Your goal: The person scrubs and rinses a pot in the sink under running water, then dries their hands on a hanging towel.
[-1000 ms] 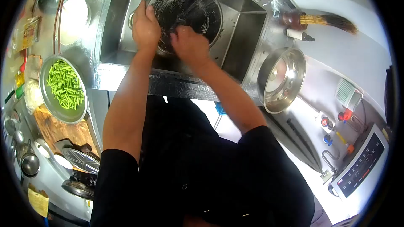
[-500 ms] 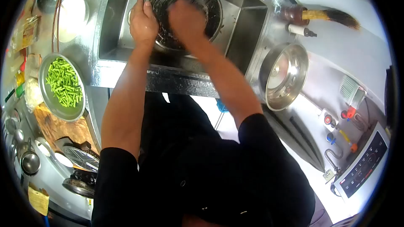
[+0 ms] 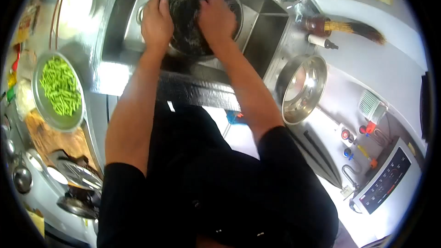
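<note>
A round dark pan with a metal rim lies in the steel sink, wet and streaked with pale foam. My left hand grips the pan's left rim, near its small loop handle. Inside the pan my right hand is closed and pressed to the dark surface; whatever it holds, if anything, is hidden under the fingers. Water sprays across the pan's upper right part from the tap side.
Left of the sink stands a bowl of cut green beans, beside a wooden board. A steel bowl sits right of the sink, below a brush and a small bottle. An induction cooker is at the lower right.
My right hand has moved across the pan, up and to the right of where it was one second ago. My left hand stays at the rim. The view has shifted slightly.
</note>
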### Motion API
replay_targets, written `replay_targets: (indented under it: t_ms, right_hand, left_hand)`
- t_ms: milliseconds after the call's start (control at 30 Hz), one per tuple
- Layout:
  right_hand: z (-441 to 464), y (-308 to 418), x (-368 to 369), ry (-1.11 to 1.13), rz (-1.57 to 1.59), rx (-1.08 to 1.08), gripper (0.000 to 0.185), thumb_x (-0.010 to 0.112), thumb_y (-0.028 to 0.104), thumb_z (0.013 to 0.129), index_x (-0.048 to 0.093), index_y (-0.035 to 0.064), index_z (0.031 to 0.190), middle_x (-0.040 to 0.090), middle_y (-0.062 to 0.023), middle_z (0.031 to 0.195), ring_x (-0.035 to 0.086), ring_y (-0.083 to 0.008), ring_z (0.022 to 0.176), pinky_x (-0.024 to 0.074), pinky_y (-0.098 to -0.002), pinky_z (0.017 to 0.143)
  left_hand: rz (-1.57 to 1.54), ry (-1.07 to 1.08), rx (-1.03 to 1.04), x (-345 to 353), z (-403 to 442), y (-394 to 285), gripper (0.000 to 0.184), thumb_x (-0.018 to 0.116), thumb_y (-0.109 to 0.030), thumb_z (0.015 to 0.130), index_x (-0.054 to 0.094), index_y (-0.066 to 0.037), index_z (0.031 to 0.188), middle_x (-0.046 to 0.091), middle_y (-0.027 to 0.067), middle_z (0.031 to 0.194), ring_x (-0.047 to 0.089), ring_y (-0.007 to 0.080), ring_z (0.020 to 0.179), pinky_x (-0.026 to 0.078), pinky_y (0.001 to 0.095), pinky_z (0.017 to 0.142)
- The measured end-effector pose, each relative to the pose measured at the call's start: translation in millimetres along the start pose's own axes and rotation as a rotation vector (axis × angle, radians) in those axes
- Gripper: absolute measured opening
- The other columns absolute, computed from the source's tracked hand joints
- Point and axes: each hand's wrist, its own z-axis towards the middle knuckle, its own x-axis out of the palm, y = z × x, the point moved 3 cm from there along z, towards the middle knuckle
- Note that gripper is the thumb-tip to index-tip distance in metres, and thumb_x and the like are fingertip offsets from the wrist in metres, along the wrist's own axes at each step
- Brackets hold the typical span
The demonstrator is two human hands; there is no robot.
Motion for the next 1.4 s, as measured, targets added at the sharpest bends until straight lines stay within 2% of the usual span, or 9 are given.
replay_targets:
  t_ms: [267,400,533,633,733,1133,1200,1367,1400]
  right_hand:
    - [-0.8,-27.1,-12.9,0.099,0.119,0.422,0.029,0.057,0.034,0.098,0.060,0.0049,0.093,0.069,-0.0207,0.083,0.068,-0.0422,0.072,0.0552,-0.0503,0.065]
    - [-24.7,3.1,-7.2,0.105,0.082,0.135,0.029,0.058,0.034,0.097,0.059,0.0059,0.091,0.067,-0.0191,0.076,0.068,-0.0407,0.068,0.0536,-0.0523,0.062]
    - [-21.2,-24.5,-18.6,0.078,0.128,0.352,0.027,0.058,0.034,0.097,0.058,0.0074,0.090,0.066,-0.0183,0.076,0.068,-0.0406,0.072,0.0544,-0.0522,0.063]
    - [-16.1,3.5,4.3,0.106,-0.056,0.010,0.028,0.059,0.034,0.097,0.058,0.0072,0.089,0.063,-0.0183,0.072,0.067,-0.0388,0.069,0.0541,-0.0492,0.060]
    - [-16.8,-35.4,-18.4,0.069,0.002,0.232,0.029,0.059,0.034,0.097,0.057,0.0075,0.085,0.063,-0.0163,0.073,0.068,-0.0341,0.067,0.0540,-0.0451,0.056]
    - [-30.9,-4.9,-11.6,0.043,0.085,-0.036,0.025,0.064,0.029,0.094,0.057,0.0073,0.086,0.066,-0.0195,0.068,0.066,-0.0417,0.062,0.0533,-0.0499,0.055]
    - [-20.3,-46.5,-19.9,0.038,0.047,0.251,0.026,0.064,0.031,0.094,0.057,0.0076,0.086,0.067,-0.0195,0.070,0.066,-0.0414,0.061,0.0534,-0.0497,0.055]
    - [-44.9,-1.1,-12.5,0.208,-0.101,0.130,0.025,0.065,0.031,0.093,0.056,0.0082,0.088,0.066,-0.0169,0.066,0.067,-0.0383,0.059,0.0546,-0.0474,0.053]
    - [-37.7,-24.8,-20.4,0.049,-0.012,0.087,0.025,0.066,0.029,0.093,0.056,0.0073,0.089,0.065,-0.0165,0.065,0.067,-0.0379,0.059,0.0542,-0.0473,0.052]
  left_hand:
    - [-0.001,0.030,-0.004,2.6,-0.5,1.2,0.045,0.047,-0.035,0.104,0.057,-0.006,0.138,0.059,0.0202,0.134,0.054,0.0391,0.125,0.044,0.0453,0.103]
    - [-0.052,-0.001,0.025,-1.9,7.4,-3.2,0.046,0.045,-0.037,0.105,0.057,-0.009,0.139,0.061,0.0203,0.130,0.056,0.0385,0.122,0.043,0.0443,0.104]
    - [-0.046,0.037,0.005,0.9,4.8,-0.3,0.046,0.048,-0.037,0.104,0.057,-0.007,0.138,0.059,0.0198,0.135,0.055,0.0392,0.125,0.045,0.0459,0.102]
    - [-0.051,0.035,0.013,1.9,6.3,1.7,0.046,0.049,-0.037,0.104,0.057,-0.007,0.138,0.059,0.0196,0.134,0.055,0.0392,0.124,0.046,0.0460,0.101]
    - [-0.099,0.018,0.049,1.1,2.5,3.9,0.046,0.048,-0.038,0.104,0.058,-0.008,0.137,0.060,0.0190,0.134,0.056,0.0396,0.122,0.046,0.0462,0.101]
    - [-0.121,0.015,-0.027,5.8,11.0,9.7,0.047,0.050,-0.042,0.102,0.058,-0.014,0.139,0.058,0.0162,0.137,0.054,0.0378,0.126,0.046,0.0461,0.102]
    - [-0.156,-0.010,0.018,6.0,2.1,9.6,0.047,0.050,-0.043,0.102,0.058,-0.014,0.138,0.059,0.0150,0.137,0.055,0.0376,0.125,0.046,0.0457,0.102]
    - [-0.125,0.004,-0.063,3.6,0.6,6.5,0.047,0.052,-0.041,0.102,0.059,-0.012,0.138,0.063,0.0187,0.130,0.059,0.0382,0.118,0.046,0.0459,0.101]
    - [-0.119,0.008,-0.064,3.1,0.4,11.1,0.047,0.052,-0.041,0.102,0.059,-0.012,0.138,0.063,0.0187,0.130,0.059,0.0382,0.118,0.046,0.0459,0.101]
